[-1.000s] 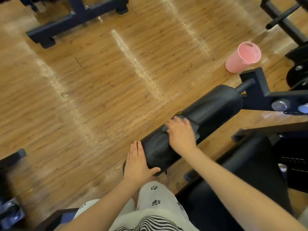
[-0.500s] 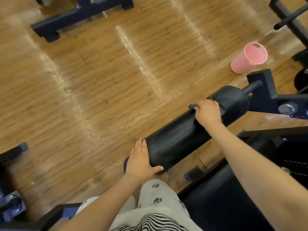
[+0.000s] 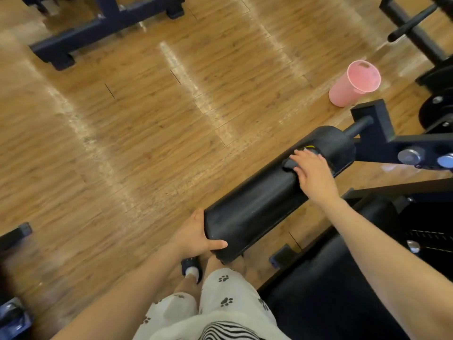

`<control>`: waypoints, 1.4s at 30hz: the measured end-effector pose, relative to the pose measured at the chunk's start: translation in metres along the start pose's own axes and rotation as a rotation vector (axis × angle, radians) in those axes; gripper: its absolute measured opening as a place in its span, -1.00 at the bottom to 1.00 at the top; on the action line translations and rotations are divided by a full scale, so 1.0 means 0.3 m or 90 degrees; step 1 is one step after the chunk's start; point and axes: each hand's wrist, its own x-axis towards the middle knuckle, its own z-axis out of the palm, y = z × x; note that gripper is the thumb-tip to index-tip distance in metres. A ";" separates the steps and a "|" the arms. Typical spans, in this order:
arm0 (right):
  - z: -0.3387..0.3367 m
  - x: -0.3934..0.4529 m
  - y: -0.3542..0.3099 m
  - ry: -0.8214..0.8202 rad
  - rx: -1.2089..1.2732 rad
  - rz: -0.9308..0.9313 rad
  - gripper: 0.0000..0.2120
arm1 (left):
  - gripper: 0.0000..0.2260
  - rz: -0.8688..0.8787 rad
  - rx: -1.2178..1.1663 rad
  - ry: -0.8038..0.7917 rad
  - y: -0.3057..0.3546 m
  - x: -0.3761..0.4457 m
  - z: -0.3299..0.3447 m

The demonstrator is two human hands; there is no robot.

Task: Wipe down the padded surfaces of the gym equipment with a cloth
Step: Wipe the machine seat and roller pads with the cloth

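Observation:
A black padded roller [image 3: 257, 207] runs from near my legs up and right to a dark metal arm [image 3: 382, 141]. My left hand [image 3: 196, 234] rests against the roller's near end, fingers straight on the end face and thumb lying over the pad. My right hand [image 3: 311, 173] presses flat on a dark cloth [image 3: 289, 164] near the roller's far end. The cloth is mostly hidden under that hand; only a dark fold and a bit of yellow tag show past the fingers.
A pink cup [image 3: 353, 84] stands on the wooden floor [image 3: 147, 133] just beyond the roller's far end. A black padded seat [image 3: 331, 298] lies at lower right. Dark machine frames stand at top left [image 3: 103, 28] and top right [image 3: 411, 28].
My right hand slid the cloth along the roller from its near part to its far end. My left hand stayed at the near end.

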 end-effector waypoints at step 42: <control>0.010 0.089 0.139 0.259 0.253 0.380 -0.63 | -0.08 0.218 0.185 0.048 0.252 0.163 0.028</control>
